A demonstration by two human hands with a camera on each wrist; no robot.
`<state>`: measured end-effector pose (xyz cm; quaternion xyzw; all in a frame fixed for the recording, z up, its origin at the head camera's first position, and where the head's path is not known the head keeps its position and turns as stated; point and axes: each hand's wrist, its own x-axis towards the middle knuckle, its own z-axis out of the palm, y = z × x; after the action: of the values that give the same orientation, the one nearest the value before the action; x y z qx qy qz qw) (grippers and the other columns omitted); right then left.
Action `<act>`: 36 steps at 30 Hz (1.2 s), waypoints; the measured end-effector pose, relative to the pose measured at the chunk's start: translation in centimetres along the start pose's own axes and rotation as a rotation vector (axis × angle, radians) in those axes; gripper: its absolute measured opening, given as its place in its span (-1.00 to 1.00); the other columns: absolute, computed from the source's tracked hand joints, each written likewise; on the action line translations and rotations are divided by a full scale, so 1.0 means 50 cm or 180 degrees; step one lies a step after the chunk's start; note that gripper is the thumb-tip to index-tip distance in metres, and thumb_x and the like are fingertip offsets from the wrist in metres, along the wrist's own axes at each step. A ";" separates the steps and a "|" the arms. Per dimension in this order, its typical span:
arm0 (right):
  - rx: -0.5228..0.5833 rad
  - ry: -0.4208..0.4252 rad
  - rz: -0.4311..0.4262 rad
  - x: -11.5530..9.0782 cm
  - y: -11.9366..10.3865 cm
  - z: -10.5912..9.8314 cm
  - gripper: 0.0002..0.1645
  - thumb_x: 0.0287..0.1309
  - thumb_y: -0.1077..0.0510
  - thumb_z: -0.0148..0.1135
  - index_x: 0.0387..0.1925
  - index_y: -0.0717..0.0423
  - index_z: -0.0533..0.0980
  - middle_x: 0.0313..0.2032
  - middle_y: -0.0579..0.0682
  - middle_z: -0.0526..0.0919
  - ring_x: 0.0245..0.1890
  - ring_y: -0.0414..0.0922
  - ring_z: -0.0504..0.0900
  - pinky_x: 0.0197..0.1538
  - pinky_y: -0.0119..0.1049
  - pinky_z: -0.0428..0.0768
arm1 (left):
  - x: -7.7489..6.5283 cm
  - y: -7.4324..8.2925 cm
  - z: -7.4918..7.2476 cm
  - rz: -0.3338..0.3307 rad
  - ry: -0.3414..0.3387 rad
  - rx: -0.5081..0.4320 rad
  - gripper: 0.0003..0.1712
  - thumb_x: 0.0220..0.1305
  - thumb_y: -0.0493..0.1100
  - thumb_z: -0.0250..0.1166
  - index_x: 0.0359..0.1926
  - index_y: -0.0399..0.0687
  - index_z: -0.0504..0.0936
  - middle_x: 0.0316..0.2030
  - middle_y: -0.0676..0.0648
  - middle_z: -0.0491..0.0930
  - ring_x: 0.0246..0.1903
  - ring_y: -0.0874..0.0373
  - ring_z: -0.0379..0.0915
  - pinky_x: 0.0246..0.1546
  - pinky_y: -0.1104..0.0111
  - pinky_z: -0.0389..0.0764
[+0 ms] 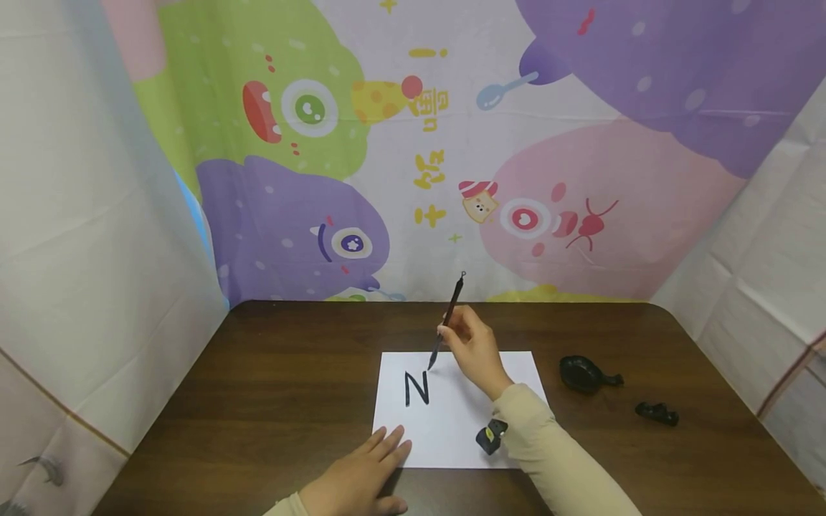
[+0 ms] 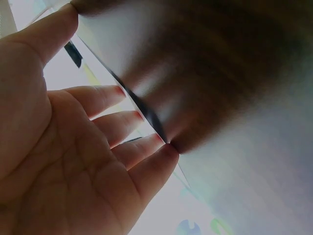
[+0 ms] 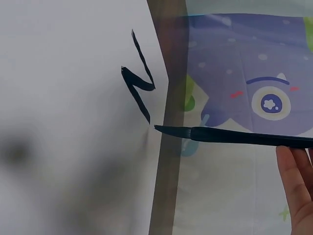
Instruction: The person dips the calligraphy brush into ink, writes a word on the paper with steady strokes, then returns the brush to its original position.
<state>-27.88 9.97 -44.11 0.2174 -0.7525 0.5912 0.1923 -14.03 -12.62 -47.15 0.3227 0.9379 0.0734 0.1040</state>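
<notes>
A dark writing brush (image 1: 454,299) is pinched by my right hand (image 1: 476,351), its shaft leaning and its tip (image 3: 166,130) close to the end of a black letter N (image 1: 416,388). The letter is painted on a white sheet of paper (image 1: 452,430) lying on the table. My left hand (image 1: 358,473) rests with extended fingers at the sheet's lower left corner. In the left wrist view its spread fingers (image 2: 129,122) touch the surface with their tips.
On the brown table (image 1: 271,387), right of the paper, sit a black inkstone-like dish with a handle (image 1: 581,374) and a small black brush rest (image 1: 657,413). A black wrist device (image 1: 489,438) is at my right sleeve. A cartoon-printed curtain (image 1: 439,251) hangs behind.
</notes>
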 end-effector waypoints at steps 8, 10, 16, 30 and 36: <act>-0.0074 -0.0005 0.0014 -0.009 0.001 0.002 -0.76 0.19 0.34 0.28 -0.13 0.31 0.46 -0.27 0.18 0.64 -0.19 0.04 0.72 -0.17 -0.38 0.71 | 0.000 -0.001 -0.001 0.0015 -0.0001 0.0012 -0.07 0.15 0.32 0.29 0.44 0.01 0.30 0.46 -0.14 0.22 0.41 -0.24 0.18 0.16 -0.05 0.53; -0.0085 0.0001 -0.0005 -0.010 0.001 0.003 -0.76 0.19 0.34 0.28 -0.13 0.31 0.46 -0.27 0.20 0.65 -0.20 0.06 0.72 -0.17 -0.36 0.72 | 0.000 -0.001 -0.001 0.0039 0.0020 0.0030 -0.07 0.15 0.32 0.29 0.43 -0.01 0.30 0.46 -0.15 0.23 0.40 -0.24 0.19 0.18 -0.04 0.52; -0.0177 0.0007 -0.0036 -0.011 0.000 0.003 -0.78 0.19 0.31 0.29 -0.15 0.27 0.47 -0.29 0.14 0.68 -0.23 0.01 0.72 -0.17 -0.36 0.71 | -0.002 -0.002 -0.001 0.0082 0.0046 0.0068 -0.06 0.16 0.33 0.28 0.43 -0.04 0.30 0.45 -0.17 0.23 0.39 -0.25 0.21 0.21 -0.02 0.50; -0.0405 -0.0035 -0.0126 -0.018 0.003 -0.003 -0.81 0.20 0.29 0.30 -0.18 0.19 0.48 -0.31 0.04 0.69 -0.20 0.00 0.74 -0.13 -0.30 0.71 | -0.001 -0.003 0.004 0.0077 0.0065 0.0095 -0.07 0.16 0.33 0.28 0.43 -0.02 0.31 0.45 -0.16 0.24 0.39 -0.24 0.21 0.21 -0.01 0.51; -0.0427 -0.0067 -0.0105 -0.021 0.001 -0.003 -0.81 0.20 0.29 0.30 -0.17 0.20 0.49 -0.31 0.06 0.71 -0.22 -0.03 0.74 -0.15 -0.32 0.71 | 0.000 -0.005 0.007 0.0112 0.0094 0.0076 -0.07 0.16 0.33 0.28 0.42 -0.05 0.31 0.45 -0.18 0.24 0.39 -0.26 0.21 0.20 -0.03 0.51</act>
<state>-27.04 10.24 -44.67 0.2226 -0.7887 0.5339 0.2083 -14.08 -12.80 -47.51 0.3392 0.9343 0.0689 0.0850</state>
